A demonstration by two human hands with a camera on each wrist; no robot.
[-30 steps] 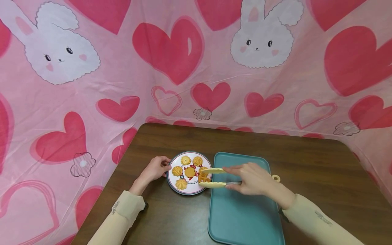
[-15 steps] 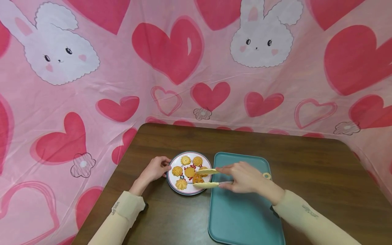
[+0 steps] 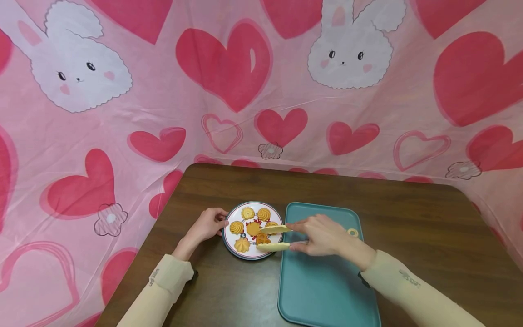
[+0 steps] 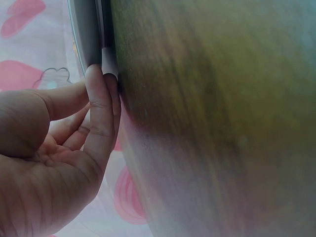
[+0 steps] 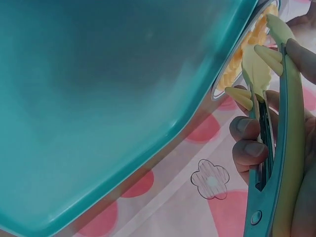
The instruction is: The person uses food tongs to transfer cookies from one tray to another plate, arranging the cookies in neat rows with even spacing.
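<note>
My left hand (image 3: 209, 223) grips the left rim of a round white plate (image 3: 254, 252) with a dark edge; in the left wrist view its fingertips (image 4: 97, 81) lie at the rim. Several golden swirl cookies (image 3: 236, 227) lie spread on the plate. With my right hand (image 3: 324, 234) I hold pale-yellow-tipped tongs (image 3: 273, 246), reaching over the plate's right side. Between the tong tips is a brown pretzel-shaped cookie (image 3: 263, 238), low over or on the plate; which, I cannot tell. The upper tip partly covers a cookie at the right edge.
A teal tray (image 3: 327, 290) lies right of the plate, under my right hand, with no food visible on it. The dark wooden table (image 3: 229, 186) reaches back to a pink heart-patterned cloth (image 3: 294, 91).
My right hand has moved left with the tongs and the pretzel-shaped cookie, from the plate's right edge toward its middle; lately it barely moves. My left hand has stayed at the rim.
</note>
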